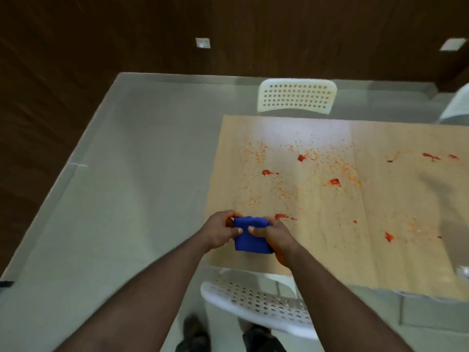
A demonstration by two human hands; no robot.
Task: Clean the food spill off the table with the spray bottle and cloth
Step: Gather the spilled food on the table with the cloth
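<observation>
Both hands, left hand [220, 231] and right hand [271, 236], grip folded blue cloth [250, 237] above table [317, 250] edge; red food spill [304, 174] scattered across surface.

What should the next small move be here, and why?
Probably lower the blue cloth, gripped by the left hand and right hand, onto the nearest red smear and wipe: the table is spattered all over, and no spray bottle shows.

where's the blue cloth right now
In the head view the folded blue cloth is gripped between the left hand and right hand, over the near left corner of the light wooden table, beside a red food smear.
</observation>
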